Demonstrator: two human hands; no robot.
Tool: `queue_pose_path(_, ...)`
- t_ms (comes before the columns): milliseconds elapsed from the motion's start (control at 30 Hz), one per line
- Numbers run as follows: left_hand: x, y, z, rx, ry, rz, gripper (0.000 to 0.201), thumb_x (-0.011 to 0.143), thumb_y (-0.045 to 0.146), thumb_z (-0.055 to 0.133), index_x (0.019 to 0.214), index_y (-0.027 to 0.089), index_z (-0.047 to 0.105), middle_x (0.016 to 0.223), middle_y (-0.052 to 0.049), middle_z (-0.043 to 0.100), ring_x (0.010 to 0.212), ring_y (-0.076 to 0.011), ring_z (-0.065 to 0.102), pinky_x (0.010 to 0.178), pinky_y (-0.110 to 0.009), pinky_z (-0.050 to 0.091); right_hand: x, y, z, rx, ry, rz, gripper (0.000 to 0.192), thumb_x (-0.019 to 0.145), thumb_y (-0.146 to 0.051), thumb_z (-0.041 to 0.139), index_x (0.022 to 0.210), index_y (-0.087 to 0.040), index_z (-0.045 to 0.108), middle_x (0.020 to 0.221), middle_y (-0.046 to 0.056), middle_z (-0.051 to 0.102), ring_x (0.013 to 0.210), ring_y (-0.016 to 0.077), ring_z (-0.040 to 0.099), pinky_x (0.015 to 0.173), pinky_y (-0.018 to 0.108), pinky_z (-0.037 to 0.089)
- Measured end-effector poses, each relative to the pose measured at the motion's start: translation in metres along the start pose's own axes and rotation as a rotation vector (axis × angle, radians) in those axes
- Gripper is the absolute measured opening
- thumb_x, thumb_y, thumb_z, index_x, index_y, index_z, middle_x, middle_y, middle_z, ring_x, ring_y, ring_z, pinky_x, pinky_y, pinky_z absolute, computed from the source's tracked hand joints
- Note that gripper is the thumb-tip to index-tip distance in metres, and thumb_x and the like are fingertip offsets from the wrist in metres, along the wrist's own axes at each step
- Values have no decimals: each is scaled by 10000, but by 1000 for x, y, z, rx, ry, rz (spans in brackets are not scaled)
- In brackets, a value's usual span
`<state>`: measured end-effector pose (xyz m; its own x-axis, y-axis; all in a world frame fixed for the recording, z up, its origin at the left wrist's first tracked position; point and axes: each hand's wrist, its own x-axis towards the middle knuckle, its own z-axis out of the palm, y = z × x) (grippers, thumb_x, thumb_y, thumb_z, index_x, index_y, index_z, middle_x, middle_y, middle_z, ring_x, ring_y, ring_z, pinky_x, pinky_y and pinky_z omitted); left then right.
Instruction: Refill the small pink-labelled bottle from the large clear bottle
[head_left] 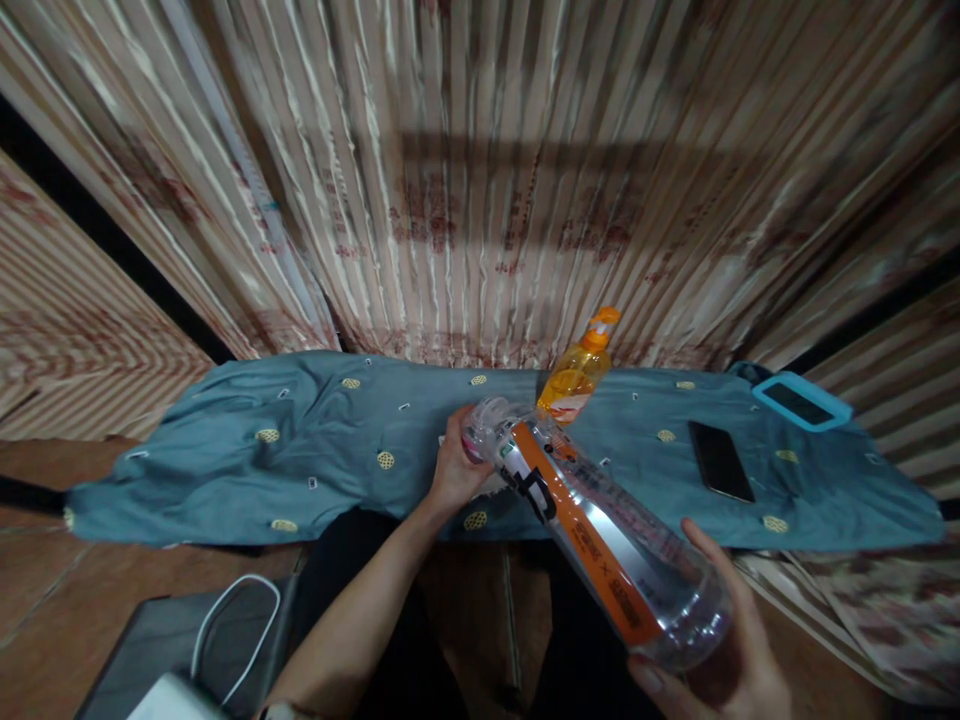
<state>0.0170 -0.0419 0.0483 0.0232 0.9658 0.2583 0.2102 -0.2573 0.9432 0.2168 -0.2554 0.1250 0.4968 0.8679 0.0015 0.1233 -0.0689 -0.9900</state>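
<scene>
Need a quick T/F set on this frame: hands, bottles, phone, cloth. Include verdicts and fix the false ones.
1. The right hand holds the large clear bottle near its base. True.
2. The large clear bottle stands upright on the cloth. False: it is held tilted, its neck end toward the left hand.
3. The pump bottle has an orange top. True.
4. The black phone lies left of the pump bottle in the view. False: it lies to the right.
5. The cloth is plain, with no pattern. False: it carries yellow motifs.
</scene>
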Motion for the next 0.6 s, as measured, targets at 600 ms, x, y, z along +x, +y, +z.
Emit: queue_pose_path(600,-1,1,-1,20,5,-11,834,628,278,874,1353,196,469,1320,-143,691,1207,-313,695,1091,-494,540,2,1,-2,-26,-8,-23,1078,629,-588,938,1542,-290,449,1419,115,642,1264,377,659,1000,440,589)
